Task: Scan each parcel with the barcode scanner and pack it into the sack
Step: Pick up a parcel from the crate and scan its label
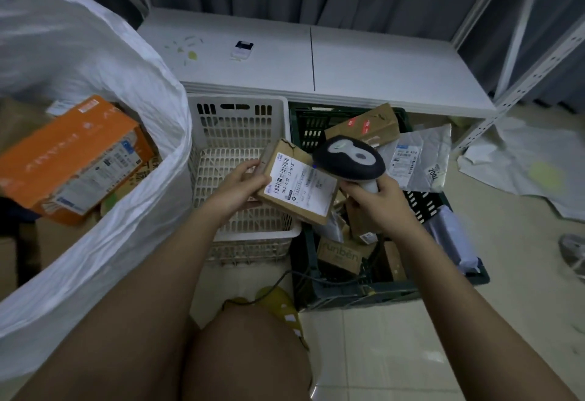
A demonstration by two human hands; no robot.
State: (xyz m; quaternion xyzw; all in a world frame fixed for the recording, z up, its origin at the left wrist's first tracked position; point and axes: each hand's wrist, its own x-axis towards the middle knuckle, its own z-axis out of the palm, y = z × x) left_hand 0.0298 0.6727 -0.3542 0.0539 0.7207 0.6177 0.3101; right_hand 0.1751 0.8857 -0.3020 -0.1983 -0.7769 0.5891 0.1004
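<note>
My left hand point(242, 187) grips a small brown cardboard parcel point(297, 184) by its left edge, the white barcode label facing up. My right hand point(375, 199) holds the handle of a black and grey barcode scanner point(349, 158), whose head hangs just above the parcel's right corner. Both are held over the gap between two crates. The white woven sack point(104, 135) stands open at the left, with an orange box point(69, 160) and other cardboard parcels inside.
A white plastic crate point(240, 116) sits under the parcel. A dark green crate point(392, 286) to its right holds several cardboard boxes and grey mailer bags. Behind them a low white shelf point(316, 62) carries a small device. My knee fills the bottom middle.
</note>
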